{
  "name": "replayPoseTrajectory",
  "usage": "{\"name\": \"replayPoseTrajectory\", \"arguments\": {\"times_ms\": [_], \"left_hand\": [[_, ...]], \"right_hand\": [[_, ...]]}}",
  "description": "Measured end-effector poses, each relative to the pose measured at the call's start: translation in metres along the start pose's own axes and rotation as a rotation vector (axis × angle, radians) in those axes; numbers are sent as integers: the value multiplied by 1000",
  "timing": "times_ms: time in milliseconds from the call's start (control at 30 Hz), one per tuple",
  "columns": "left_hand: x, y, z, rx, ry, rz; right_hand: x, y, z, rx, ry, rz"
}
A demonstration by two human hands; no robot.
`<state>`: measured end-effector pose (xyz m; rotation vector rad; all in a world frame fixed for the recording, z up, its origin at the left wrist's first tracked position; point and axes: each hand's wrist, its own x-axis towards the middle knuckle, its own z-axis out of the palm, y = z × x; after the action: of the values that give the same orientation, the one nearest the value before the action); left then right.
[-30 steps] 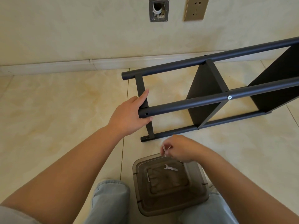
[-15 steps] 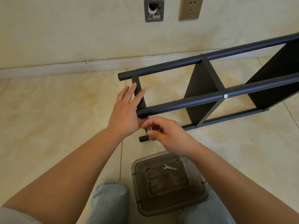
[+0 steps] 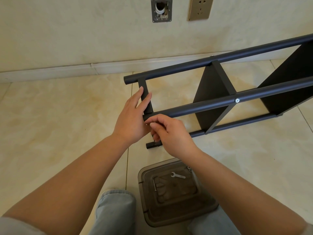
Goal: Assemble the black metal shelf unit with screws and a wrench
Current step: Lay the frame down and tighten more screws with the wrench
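The black metal shelf unit (image 3: 203,106) lies on its side on the tiled floor, with two panels fitted between its tubes. A silver screw head (image 3: 237,100) sits in the middle tube. My left hand (image 3: 130,119) rests with straight fingers along the short end crossbar (image 3: 144,85). My right hand (image 3: 171,133) pinches a small screw at the open end of the middle tube; the screw is almost hidden by my fingers. A small silver wrench (image 3: 177,175) lies on a brown plastic lid (image 3: 208,206) between my knees.
A long screw (image 3: 154,184) and small hardware (image 3: 189,169) also lie on the lid. The wall with a baseboard (image 3: 101,67) runs just behind the shelf, carrying a socket (image 3: 200,8) and an open wall box (image 3: 161,10). Bare floor tiles spread to the left.
My right hand lifted a screw from the lid and brought it up to the end of the middle tube. My left hand shifted from gripping that tube end to lying along the crossbar.
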<state>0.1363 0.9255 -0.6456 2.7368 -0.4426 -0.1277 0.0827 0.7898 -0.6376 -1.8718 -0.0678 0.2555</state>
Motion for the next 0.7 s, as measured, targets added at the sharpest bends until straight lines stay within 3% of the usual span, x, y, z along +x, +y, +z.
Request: {"name": "replayPoseTrajectory", "arguments": {"times_ms": [100,333,500,700], "left_hand": [[-1,3,-2,-62,-11,-43],[-2,4,-2,-71,8,-37],[-2,3,-3,-80,20,-33],[-2,2,-1,-76,19,-48]], "right_hand": [[2,1,5,-61,166,-42],[6,3,14,-257,287,-176],[10,-1,19,-434,317,-267],[9,-6,13,-389,239,-167]]}}
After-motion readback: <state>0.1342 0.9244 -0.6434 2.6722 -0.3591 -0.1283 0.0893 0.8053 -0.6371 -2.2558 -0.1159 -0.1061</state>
